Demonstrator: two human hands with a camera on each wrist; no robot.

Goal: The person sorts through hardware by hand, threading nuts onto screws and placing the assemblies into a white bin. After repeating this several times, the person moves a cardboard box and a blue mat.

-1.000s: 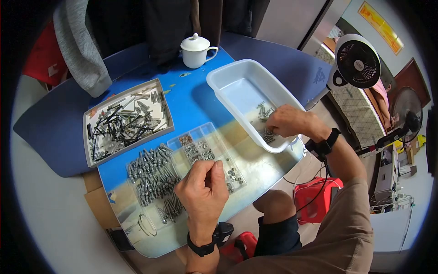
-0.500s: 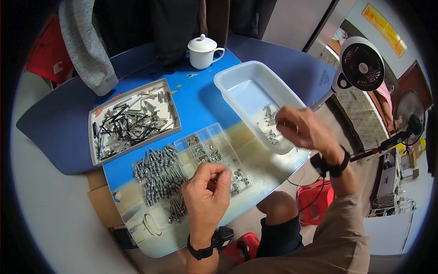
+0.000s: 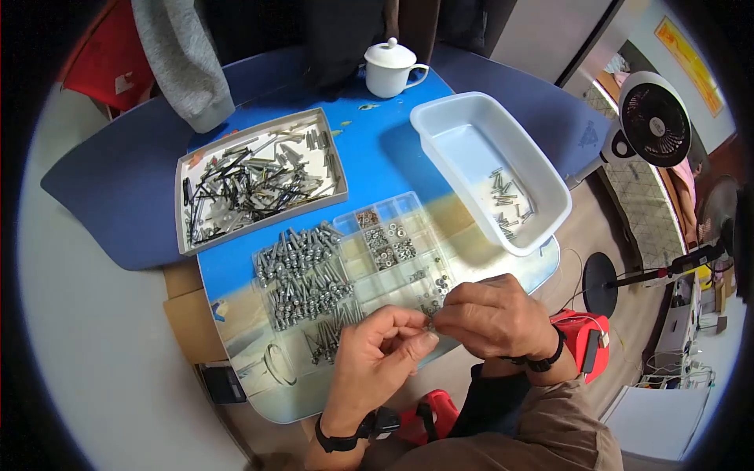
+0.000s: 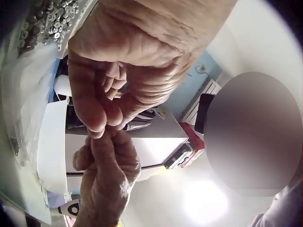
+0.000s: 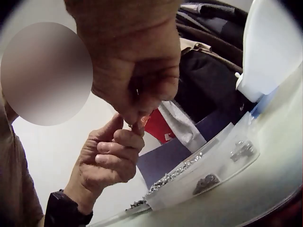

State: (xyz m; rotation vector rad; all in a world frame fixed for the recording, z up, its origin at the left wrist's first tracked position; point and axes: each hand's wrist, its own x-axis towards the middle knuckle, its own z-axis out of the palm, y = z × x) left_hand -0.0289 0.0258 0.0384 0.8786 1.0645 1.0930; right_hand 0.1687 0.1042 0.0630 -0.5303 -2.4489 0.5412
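In the head view my left hand [image 3: 375,357] and right hand [image 3: 503,320] meet over the near edge of the table. Thumb and forefinger of each pinch together, fingertips against fingertips. A small metal fastener [image 5: 130,126] shows between them in the right wrist view; the fingers cover most of it, so I cannot tell its exact kind. Beside the hands lies a clear plastic organizer [image 3: 377,292]. Its left compartments hold many bolts [image 3: 302,259], and nuts and washers [image 3: 390,245] fill the smaller ones. Several screws [image 3: 504,188] lie in the white plastic basin [image 3: 463,141].
A shallow cardboard tray [image 3: 267,226] of mixed screws and black pieces sits at the table's left. At the back stands a white lidded mug [image 3: 389,78]. A fan [image 3: 656,122] stands to the right, and a red object [image 3: 580,339] is on the floor.
My right hand has left the basin and come left and toward me to meet the left hand. The left hand has turned its fingertips toward it. The head view has shifted slightly.
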